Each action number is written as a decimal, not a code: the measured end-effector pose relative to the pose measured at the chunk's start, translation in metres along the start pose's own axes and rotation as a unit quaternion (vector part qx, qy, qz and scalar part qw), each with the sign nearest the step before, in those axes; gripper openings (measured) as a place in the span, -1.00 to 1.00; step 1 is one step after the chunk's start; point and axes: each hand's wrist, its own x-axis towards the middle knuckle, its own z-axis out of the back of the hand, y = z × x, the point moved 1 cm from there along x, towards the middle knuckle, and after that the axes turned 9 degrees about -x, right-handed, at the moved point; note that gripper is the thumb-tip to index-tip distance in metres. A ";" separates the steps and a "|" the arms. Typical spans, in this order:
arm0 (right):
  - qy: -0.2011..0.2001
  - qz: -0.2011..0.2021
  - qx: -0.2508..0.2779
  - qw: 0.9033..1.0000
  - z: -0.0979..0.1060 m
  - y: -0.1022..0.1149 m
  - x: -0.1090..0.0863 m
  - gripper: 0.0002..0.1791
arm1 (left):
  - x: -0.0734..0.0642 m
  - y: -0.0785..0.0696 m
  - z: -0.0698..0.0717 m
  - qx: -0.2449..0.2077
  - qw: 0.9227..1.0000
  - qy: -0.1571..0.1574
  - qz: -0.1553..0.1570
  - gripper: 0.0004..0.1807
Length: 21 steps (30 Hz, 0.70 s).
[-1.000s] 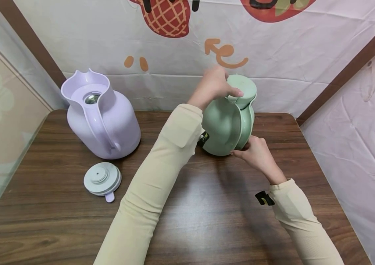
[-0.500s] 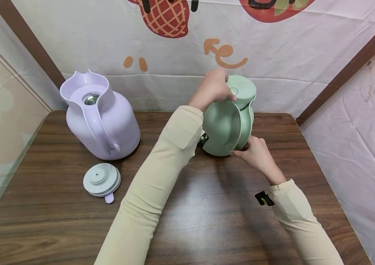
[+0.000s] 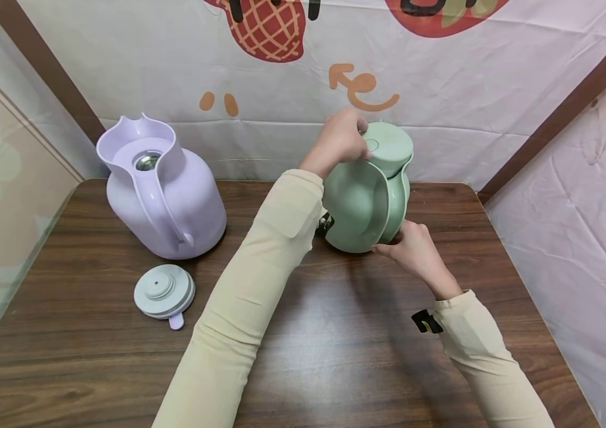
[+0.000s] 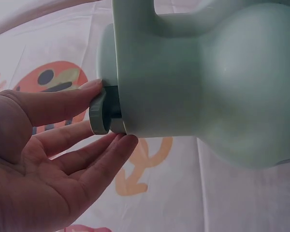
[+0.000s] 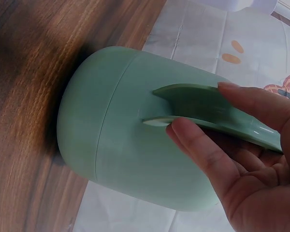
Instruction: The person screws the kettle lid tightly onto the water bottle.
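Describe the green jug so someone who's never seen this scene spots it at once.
On the brown wooden table, look near the far edge, right of centre. The green jug stands there, the right hand gripping its handle. Unlike the open lilac jug farther left, it has its lid on.

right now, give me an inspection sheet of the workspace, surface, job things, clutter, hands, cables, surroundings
Surface: table, dark wood grain, glare near the middle
Green jug: upright, its lid seated in the mouth
Purple jug: upright, mouth uncovered
Loose lid: pale grey with a purple tab, on the table just in front of the purple jug
Clutter: nothing seen
Left hand: thumb and fingertips at the green jug's lid, firmness of hold unclear
Right hand: pinches the green jug's handle
Cables: nothing seen
Surroundings: printed pale sheet behind, brown posts both sides
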 end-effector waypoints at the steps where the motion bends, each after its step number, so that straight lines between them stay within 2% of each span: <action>1: -0.001 0.000 0.000 1.000 0.000 0.000 0.000 -0.75 | 0.000 0.000 0.001 -0.002 1.000 -0.001 0.003 -0.56; 4: -0.002 0.000 0.000 1.000 0.000 0.000 0.000 -0.75 | 0.001 0.001 0.003 -0.007 1.000 0.000 0.016 -0.90; 7: -0.002 -0.002 -0.004 1.000 0.000 0.000 0.001 -0.76 | 0.002 0.002 0.005 -0.021 0.999 -0.002 0.032 -0.54; 16: -0.004 -0.005 -0.009 1.000 0.000 0.001 0.002 -0.77 | 0.006 0.014 0.006 -0.029 0.998 -0.044 0.038 -0.68; 21: 0.002 -0.005 -0.005 1.000 0.001 0.002 0.003 -0.77 | 0.007 0.017 0.006 -0.029 0.998 -0.050 0.039 -0.69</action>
